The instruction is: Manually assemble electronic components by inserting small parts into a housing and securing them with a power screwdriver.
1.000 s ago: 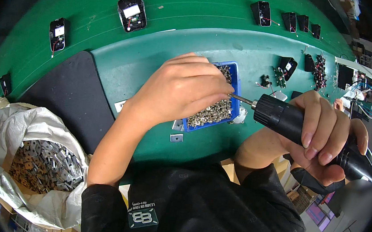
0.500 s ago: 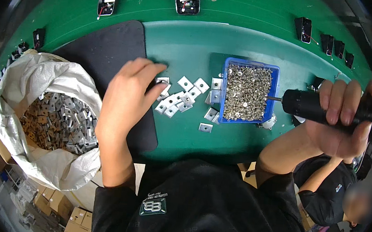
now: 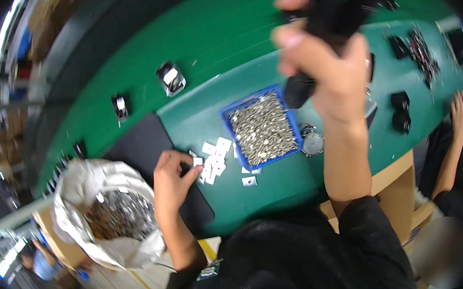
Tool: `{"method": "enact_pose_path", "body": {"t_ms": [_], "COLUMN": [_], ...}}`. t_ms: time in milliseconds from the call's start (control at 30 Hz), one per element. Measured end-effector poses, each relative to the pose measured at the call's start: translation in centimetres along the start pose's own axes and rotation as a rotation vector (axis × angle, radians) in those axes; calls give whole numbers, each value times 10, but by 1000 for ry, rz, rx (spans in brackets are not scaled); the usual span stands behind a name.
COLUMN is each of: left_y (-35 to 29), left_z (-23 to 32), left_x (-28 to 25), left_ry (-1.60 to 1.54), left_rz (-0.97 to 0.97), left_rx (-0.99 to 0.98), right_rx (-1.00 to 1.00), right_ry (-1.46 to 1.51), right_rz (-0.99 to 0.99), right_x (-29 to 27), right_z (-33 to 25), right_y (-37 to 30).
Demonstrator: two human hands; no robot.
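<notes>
My left hand [image 3: 172,182] is low over the near-left side of a small pile of square metal plates [image 3: 216,162], thumb and fingers apart around the pile's edge. Whether a fingertip touches a plate I cannot tell. A black power screwdriver [image 3: 299,90] is gripped in my raised right hand [image 3: 330,70], blurred by motion, beyond the right side of a blue tray [image 3: 274,161]. Small silver screws [image 3: 261,128] fill that tray. A few plates lie by its near edge, one loose plate [image 3: 249,181] among them.
At left stands an open white sack [image 3: 71,185] of metal pieces, beside a black mat [image 3: 146,136]. Black housings [image 3: 171,79] sit on the far green strip. A round metal part [image 3: 312,143] lies right of the tray. Another person's arm [image 3: 452,154] rests at far right.
The view has turned and shifted. My right hand has lifted the screwdriver up and away from the screws, where its bit was. My left hand remains by the plates.
</notes>
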State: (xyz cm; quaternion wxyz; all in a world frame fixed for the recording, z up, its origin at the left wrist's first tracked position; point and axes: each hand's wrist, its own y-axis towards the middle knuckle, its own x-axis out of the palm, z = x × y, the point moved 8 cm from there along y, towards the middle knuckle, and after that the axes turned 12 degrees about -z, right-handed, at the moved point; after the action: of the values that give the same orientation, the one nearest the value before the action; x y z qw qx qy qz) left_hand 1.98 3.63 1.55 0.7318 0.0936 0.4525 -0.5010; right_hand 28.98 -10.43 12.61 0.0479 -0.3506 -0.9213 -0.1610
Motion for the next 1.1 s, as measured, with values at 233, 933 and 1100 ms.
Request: {"method": "enact_pose_path", "body": {"t_ms": [233, 933, 1100], "left_y": [-2, 227, 260], "left_z": [27, 209, 226], "left_x": [21, 11, 17], "left_ry": [62, -11, 273], "left_rz": [-54, -99, 11], "left_rx": [76, 358, 471], "right_rx": [-58, -288, -339], "right_ry": [173, 148, 140], "right_rz": [-146, -386, -361], "right_x": [13, 40, 32], "right_z": [-14, -59, -67], "right_y": [-12, -50, -51]}}
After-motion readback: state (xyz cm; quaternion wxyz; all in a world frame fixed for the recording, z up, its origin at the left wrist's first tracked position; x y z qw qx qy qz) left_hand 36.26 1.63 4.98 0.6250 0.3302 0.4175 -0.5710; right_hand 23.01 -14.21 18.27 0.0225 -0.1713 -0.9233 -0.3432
